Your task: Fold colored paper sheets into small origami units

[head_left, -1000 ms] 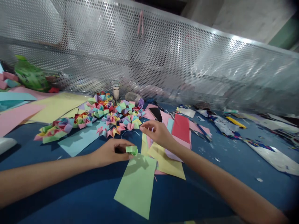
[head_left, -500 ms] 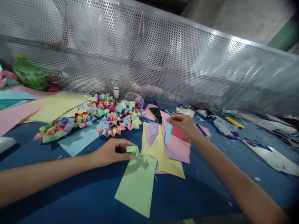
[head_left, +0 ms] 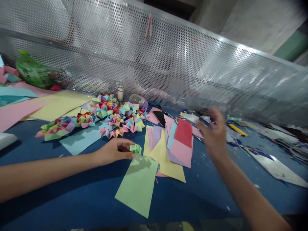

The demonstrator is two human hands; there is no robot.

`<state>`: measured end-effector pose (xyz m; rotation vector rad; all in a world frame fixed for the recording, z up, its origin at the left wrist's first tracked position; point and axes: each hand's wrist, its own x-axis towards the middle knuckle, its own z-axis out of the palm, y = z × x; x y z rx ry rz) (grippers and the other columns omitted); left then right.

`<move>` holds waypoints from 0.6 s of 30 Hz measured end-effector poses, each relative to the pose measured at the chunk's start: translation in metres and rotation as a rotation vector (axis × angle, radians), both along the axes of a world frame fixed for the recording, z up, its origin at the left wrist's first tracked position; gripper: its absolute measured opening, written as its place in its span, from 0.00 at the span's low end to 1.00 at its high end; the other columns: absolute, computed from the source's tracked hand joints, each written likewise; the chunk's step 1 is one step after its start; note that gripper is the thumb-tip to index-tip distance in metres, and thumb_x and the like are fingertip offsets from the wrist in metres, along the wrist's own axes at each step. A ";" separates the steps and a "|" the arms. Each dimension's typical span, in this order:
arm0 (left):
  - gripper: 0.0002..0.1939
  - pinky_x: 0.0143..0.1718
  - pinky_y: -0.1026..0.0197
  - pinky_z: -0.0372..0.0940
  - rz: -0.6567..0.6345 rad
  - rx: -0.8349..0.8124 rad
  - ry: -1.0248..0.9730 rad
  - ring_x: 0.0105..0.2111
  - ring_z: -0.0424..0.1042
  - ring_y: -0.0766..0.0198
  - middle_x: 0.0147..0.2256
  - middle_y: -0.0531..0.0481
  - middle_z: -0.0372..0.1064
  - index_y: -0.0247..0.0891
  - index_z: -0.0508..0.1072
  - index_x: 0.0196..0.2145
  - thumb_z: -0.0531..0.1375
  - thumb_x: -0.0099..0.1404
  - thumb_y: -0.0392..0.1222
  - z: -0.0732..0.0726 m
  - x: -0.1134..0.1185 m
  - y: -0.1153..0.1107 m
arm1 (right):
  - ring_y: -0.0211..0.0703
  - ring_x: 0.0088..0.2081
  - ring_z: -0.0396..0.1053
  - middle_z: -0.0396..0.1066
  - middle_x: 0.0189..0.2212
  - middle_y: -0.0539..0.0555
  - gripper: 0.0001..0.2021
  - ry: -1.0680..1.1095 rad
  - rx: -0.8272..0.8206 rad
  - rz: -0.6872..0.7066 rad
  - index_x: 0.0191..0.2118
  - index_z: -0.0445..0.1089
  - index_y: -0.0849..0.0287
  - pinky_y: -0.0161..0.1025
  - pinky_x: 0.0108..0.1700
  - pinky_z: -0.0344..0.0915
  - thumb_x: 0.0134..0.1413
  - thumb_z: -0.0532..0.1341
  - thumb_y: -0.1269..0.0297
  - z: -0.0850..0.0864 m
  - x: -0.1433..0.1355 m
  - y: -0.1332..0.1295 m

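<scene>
My left hand (head_left: 119, 150) pinches a small folded light-green paper piece (head_left: 135, 148) between thumb and fingers. Just below it, a light-green paper sheet (head_left: 137, 183) lies flat on the blue table. To the right is a fanned stack of coloured papers, with a yellow sheet (head_left: 172, 165), a pink sheet (head_left: 181, 152) and a red sheet (head_left: 183, 133). My right hand (head_left: 215, 136) is raised beyond the stack's right side, blurred by motion. Its thumb and fingers are apart, and I see nothing held between them.
Folded multicoloured paper pieces (head_left: 115, 120) are heaped at the back left, beside a blue sheet (head_left: 81, 141). Behind are a clear jar (head_left: 137, 100), a white tube (head_left: 120, 92) and a phone (head_left: 159, 118). A perforated metal panel (head_left: 163, 64) closes the back. A yellow cutter-like tool (head_left: 237, 130) lies right.
My right hand has left the paper stack and moved right, its fingers opening. My left hand keeps its hold on the green folded piece. The view has shifted slightly.
</scene>
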<state>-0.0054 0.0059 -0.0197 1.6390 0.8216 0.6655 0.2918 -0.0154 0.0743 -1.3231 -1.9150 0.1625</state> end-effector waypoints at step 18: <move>0.15 0.37 0.61 0.65 -0.056 -0.014 -0.065 0.35 0.72 0.61 0.33 0.47 0.73 0.32 0.70 0.41 0.61 0.57 0.43 -0.006 -0.001 0.003 | 0.38 0.32 0.70 0.72 0.28 0.50 0.13 0.175 -0.343 0.336 0.40 0.70 0.58 0.35 0.34 0.65 0.46 0.65 0.62 -0.077 -0.102 -0.003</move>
